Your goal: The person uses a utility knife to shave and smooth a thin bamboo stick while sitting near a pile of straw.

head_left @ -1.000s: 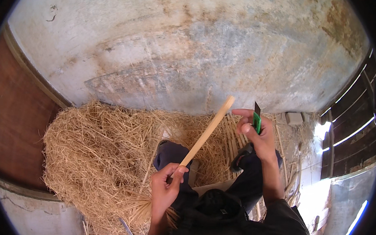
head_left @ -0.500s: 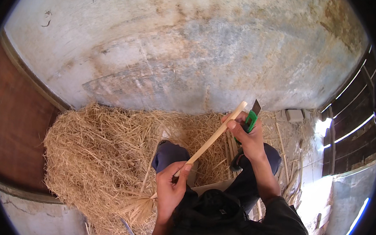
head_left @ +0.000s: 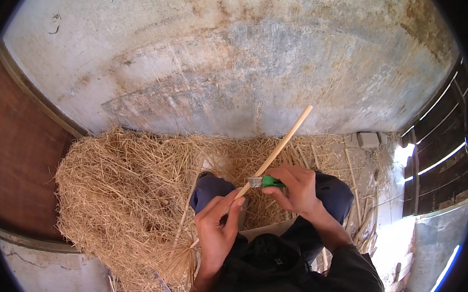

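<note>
A pale wooden stick (head_left: 283,145) slants up and away to the right in front of me. Its near end is pinched between the thumb and fingers of my left hand (head_left: 217,223). My right hand (head_left: 298,189) is closed round a green-handled utility knife (head_left: 273,182). The knife's flat blade lies against the stick, a short way above my left fingertips. The stick's far end stands free over the straw, in front of the wall.
A big heap of straw (head_left: 115,194) fills the floor on the left. Loose sticks (head_left: 372,213) lie at the right, beyond my knee (head_left: 334,196). A grey block (head_left: 368,140) sits by the stained wall (head_left: 230,67). Dark slatted boards (head_left: 436,162) stand at the far right.
My right hand has let go of the stick's upper part and come down toward my left hand. The knife blade has swung onto the stick, which now points up more steeply.
</note>
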A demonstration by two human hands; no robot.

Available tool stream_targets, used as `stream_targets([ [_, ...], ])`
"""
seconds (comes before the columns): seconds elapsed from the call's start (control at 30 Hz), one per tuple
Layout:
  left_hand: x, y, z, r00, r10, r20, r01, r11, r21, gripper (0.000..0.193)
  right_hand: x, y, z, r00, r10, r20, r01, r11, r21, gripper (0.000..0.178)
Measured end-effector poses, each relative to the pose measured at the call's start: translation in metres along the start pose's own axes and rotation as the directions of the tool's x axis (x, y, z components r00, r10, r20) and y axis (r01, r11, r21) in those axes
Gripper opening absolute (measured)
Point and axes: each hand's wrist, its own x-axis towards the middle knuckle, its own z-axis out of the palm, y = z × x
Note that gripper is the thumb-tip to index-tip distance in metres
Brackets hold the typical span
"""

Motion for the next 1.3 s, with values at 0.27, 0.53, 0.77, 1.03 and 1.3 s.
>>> stream_targets([
  [0.27, 0.001, 0.004, 0.004, 0.997, 0.033, -0.066, -0.033, 0.999, 0.002, 0.020, 0.002, -0.014, 0.006, 0.998, -0.026, -0.057, 0.022, 0.997, -0.070, 0.034],
  [0.53, -0.003, -0.004, 0.004, 0.993, 0.063, -0.104, -0.064, 0.998, -0.005, 0.017, 0.008, 0.002, -0.008, 0.979, 0.089, -0.186, -0.111, 0.987, -0.113, 0.030],
  [0.77, -0.011, -0.007, -0.001, 1.000, -0.008, -0.017, 0.008, 0.999, -0.052, 0.013, 0.018, 0.019, -0.027, 0.927, 0.215, -0.307, -0.261, 0.958, -0.117, 0.027],
  [1.03, -0.011, -0.005, -0.002, 0.985, -0.154, 0.072, 0.167, 0.961, -0.222, 0.016, 0.010, 0.017, -0.020, 0.969, 0.136, -0.206, -0.143, 0.990, -0.019, 0.030],
  [1.3, -0.006, 0.004, -0.006, 0.979, -0.186, 0.083, 0.201, 0.953, -0.228, 0.022, 0.003, -0.007, 0.003, 0.994, -0.091, -0.066, 0.084, 0.991, -0.107, 0.038],
])
